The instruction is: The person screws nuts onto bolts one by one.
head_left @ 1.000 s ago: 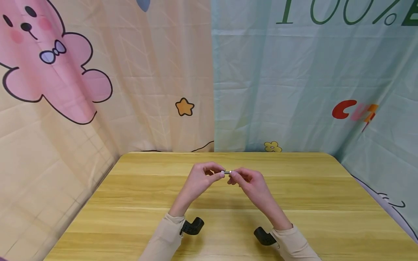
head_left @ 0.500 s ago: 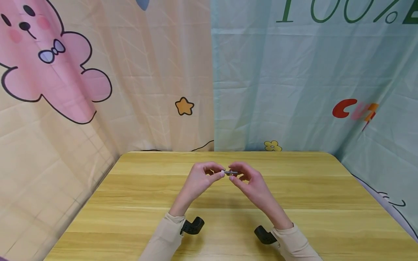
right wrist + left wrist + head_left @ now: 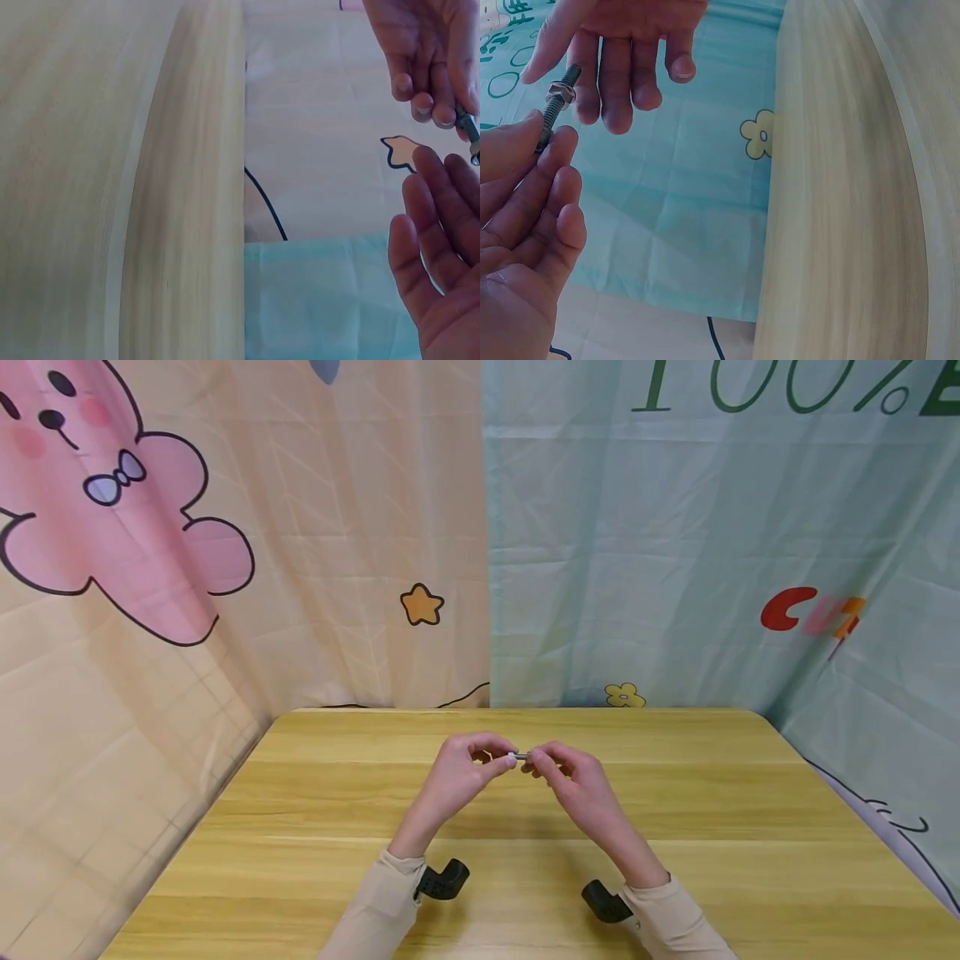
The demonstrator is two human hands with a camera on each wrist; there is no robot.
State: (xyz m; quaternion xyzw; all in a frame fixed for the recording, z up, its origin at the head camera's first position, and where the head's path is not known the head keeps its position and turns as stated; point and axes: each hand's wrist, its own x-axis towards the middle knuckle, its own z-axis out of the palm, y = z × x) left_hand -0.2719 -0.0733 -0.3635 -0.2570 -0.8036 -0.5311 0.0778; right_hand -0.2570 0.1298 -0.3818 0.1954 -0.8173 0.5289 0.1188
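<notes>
My left hand (image 3: 471,768) pinches one end of a small metal bolt (image 3: 549,116) between thumb and fingertips, above the table. A nut (image 3: 560,93), with what looks like a washer against it, sits partway along the threads. My right hand (image 3: 573,777) is at the bolt's other end. In the head view its thumb and index finger close together over the nut. The left wrist view shows that thumb a little apart from the nut, the index finger beside the threaded tip and the remaining fingers loosely extended. The left fingers hide the bolt's held end.
Beneath both hands lies a wood-grain table (image 3: 517,893). Printed curtains (image 3: 645,552) hang behind it and along its sides. Each wrist carries a black camera mount (image 3: 444,880) just at the beige sleeve (image 3: 378,902).
Half a second ago my right thumb and index finger were spread, showing the bolt's free end; now the head view shows them together over it. The left hand keeps its place.
</notes>
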